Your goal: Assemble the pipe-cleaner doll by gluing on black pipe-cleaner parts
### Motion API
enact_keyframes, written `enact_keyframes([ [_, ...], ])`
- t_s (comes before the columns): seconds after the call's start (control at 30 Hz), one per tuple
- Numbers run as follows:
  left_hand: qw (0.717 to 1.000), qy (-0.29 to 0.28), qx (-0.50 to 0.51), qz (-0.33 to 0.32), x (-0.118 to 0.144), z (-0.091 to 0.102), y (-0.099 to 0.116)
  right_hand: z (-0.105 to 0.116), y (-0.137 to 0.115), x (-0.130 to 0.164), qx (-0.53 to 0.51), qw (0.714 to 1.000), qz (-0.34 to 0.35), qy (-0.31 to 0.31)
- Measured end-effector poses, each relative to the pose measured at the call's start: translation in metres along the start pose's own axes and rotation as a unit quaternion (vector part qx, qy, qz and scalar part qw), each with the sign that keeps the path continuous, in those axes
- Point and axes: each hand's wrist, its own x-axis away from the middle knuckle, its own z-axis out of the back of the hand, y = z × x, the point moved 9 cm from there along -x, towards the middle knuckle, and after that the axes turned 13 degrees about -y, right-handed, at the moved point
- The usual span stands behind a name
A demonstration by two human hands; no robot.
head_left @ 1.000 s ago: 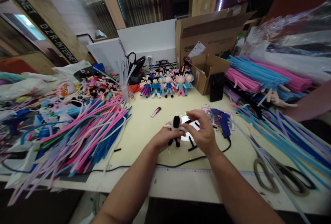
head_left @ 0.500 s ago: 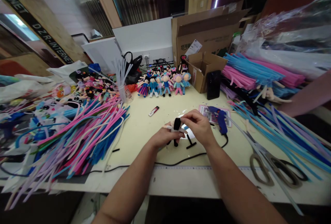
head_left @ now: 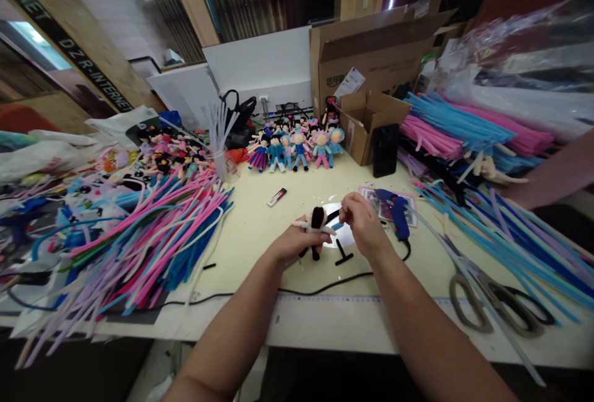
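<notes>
My left hand [head_left: 297, 242] is closed around the body of a small pipe-cleaner doll [head_left: 317, 221] with black hair, pale arms and black legs. Just right of the doll, my right hand [head_left: 363, 224] pinches the end of a black pipe-cleaner piece [head_left: 334, 217]. That piece stretches leftward to the doll's head; I cannot tell whether it is attached there. Below the hands, short black pieces [head_left: 343, 256] lie on the table in a T shape. Beyond my right hand rests a blue glue gun [head_left: 397, 211] on a printed card.
Large scissors [head_left: 492, 298] lie at the right, near bundles of coloured pipe cleaners [head_left: 464, 124]. A heap of pink and blue pipe cleaners [head_left: 171, 235] covers the left side. Finished dolls [head_left: 297, 145] stand at the back beside a cardboard box [head_left: 366, 120]. A black cable [head_left: 320, 290] crosses in front.
My right hand has moved a little away from the doll's head to the right, and the black piece now shows stretched between them. My left hand keeps holding the doll.
</notes>
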Motion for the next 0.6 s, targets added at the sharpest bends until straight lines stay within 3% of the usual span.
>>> enact_keyframes([
  [0.17,0.998,0.055,-0.012,0.005,0.0,0.012,-0.001,0.005,-0.02,0.005,0.16,0.986,0.043,0.017],
  [0.3,0.996,0.088,-0.014,0.001,0.001,0.019,-0.001,-0.007,-0.03,0.009,0.226,0.97,0.093,-0.004],
  [0.43,0.994,0.112,-0.007,-0.017,0.002,0.023,0.0,-0.032,-0.043,0.016,0.326,0.923,0.197,-0.04],
  [0.6,0.994,0.11,-0.007,-0.016,0.001,0.02,-0.001,-0.053,-0.045,0.023,0.447,0.857,0.248,-0.062],
])
